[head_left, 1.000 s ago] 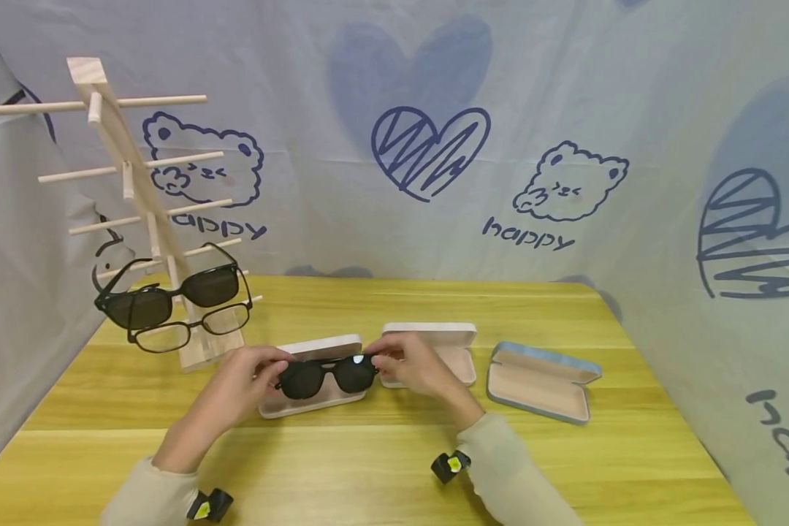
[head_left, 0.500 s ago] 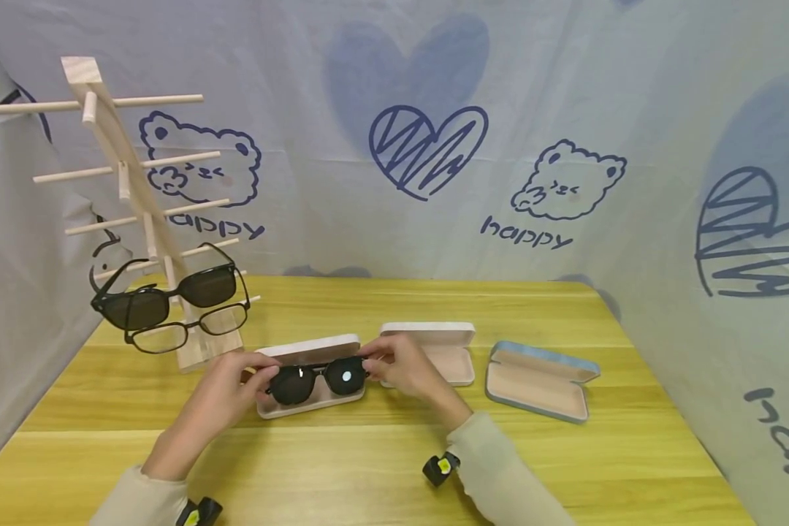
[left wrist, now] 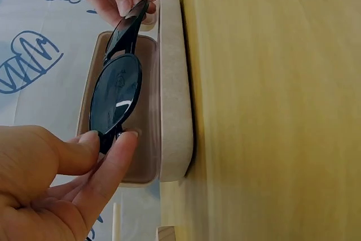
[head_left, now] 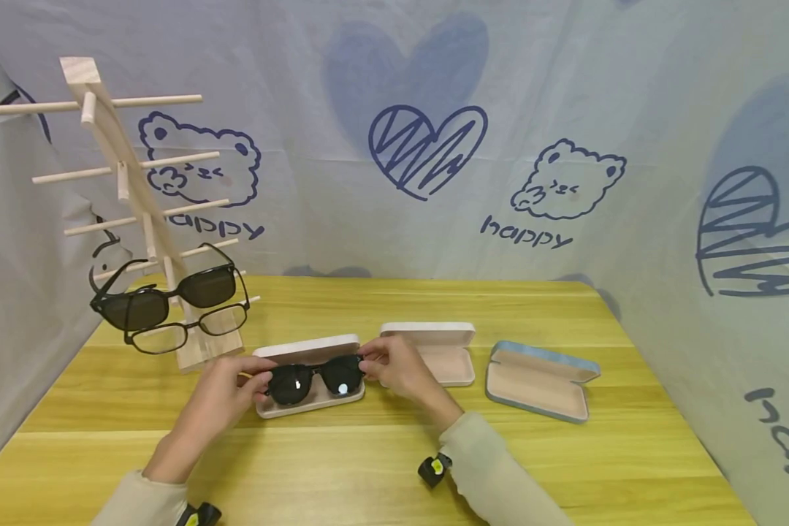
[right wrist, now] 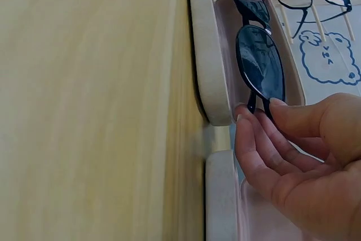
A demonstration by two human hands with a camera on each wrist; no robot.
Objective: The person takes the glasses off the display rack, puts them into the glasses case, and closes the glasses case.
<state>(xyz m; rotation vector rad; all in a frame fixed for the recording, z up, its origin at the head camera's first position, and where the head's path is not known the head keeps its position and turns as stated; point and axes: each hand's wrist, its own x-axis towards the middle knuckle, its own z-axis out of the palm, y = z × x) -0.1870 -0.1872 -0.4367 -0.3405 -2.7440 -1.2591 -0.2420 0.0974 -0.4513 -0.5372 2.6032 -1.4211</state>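
Note:
A pair of dark-lensed sunglasses (head_left: 291,383) is at the mouth of an open white glasses case (head_left: 307,406) in the head view. My left hand (head_left: 222,391) pinches the left end of the frame between thumb and fingers. At the other end, my right hand (head_left: 401,367) pinches the frame too. The left wrist view shows the sunglasses (left wrist: 115,91) tilted in front of the case's pinkish lining (left wrist: 148,122). From the right wrist view, the thumb and fingers of my right hand (right wrist: 304,156) meet at the hinge. Whether the sunglasses touch the lining I cannot tell.
A second white case (head_left: 456,365) stands open just right of the first. Farther right is an open blue case (head_left: 539,394). At left, a wooden display stand (head_left: 128,157) carries dark sunglasses (head_left: 207,288) and clear-lensed glasses (head_left: 161,340). A printed curtain (head_left: 322,190) borders the table (head_left: 368,467).
Both hands have shifted slightly left with the sunglasses, which have come a little farther over the white case. The lens reflections have changed with their tilt. The cases stay put.

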